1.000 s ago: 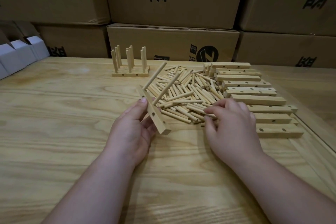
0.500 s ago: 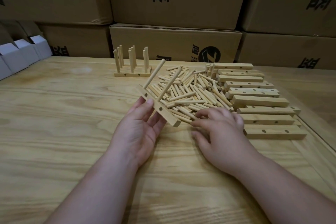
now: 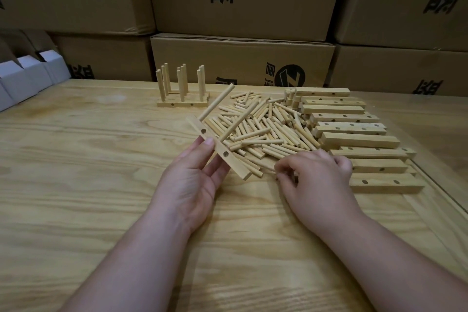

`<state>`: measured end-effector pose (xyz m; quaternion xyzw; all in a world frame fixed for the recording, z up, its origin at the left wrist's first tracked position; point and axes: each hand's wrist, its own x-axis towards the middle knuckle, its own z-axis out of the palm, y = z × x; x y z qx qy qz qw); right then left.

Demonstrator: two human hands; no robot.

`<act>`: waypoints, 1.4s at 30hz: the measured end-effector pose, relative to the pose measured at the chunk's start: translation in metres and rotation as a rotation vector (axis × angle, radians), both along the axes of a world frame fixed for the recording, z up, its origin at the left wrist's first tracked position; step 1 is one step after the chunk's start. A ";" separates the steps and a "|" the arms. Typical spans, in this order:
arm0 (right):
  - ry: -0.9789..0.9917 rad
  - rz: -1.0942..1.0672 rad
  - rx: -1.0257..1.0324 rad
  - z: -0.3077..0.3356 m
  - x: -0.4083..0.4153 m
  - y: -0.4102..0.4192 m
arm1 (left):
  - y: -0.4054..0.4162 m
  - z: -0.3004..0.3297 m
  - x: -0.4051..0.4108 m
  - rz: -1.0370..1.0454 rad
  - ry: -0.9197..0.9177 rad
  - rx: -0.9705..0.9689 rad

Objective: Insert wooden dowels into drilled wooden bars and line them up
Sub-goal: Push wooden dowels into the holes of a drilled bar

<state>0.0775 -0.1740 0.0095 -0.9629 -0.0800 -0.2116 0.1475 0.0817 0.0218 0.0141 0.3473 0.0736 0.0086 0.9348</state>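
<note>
My left hand (image 3: 195,180) holds a drilled wooden bar (image 3: 229,159) tilted above the table, thumb on its near face and fingers behind it. Two dowels (image 3: 216,103) stick out of the bar, pointing up and away. A heap of loose dowels (image 3: 263,132) lies on the table just beyond. My right hand (image 3: 314,180) rests at the near edge of the heap, fingers curled and pinching at a dowel there; the dowel itself is mostly hidden. A row of drilled bars (image 3: 354,139) lies to the right. Finished bars with upright dowels (image 3: 182,91) stand at the back.
Stacked cardboard boxes (image 3: 240,63) wall off the far side of the wooden table (image 3: 101,185). White cartons (image 3: 27,76) sit at the far left. A groove in the tabletop (image 3: 440,190) runs along the right.
My right hand slid left along the near edge of the heap and curled its fingers over a dowel. My left hand tilted the bar, lowering its near end toward the right.
</note>
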 end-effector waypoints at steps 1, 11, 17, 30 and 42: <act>-0.029 -0.012 0.022 0.000 0.000 0.000 | 0.000 0.000 0.000 -0.004 0.003 0.000; -0.253 0.043 0.479 0.000 0.004 -0.003 | 0.000 0.000 -0.001 -0.027 0.021 0.105; -0.196 0.078 0.585 -0.006 0.005 -0.003 | -0.001 0.001 -0.002 -0.071 0.014 0.111; -0.190 0.193 0.751 -0.007 0.003 0.000 | -0.004 -0.005 0.000 -0.137 0.006 0.152; -0.195 0.381 0.652 -0.002 -0.005 0.004 | -0.002 -0.008 0.003 -0.100 -0.004 0.148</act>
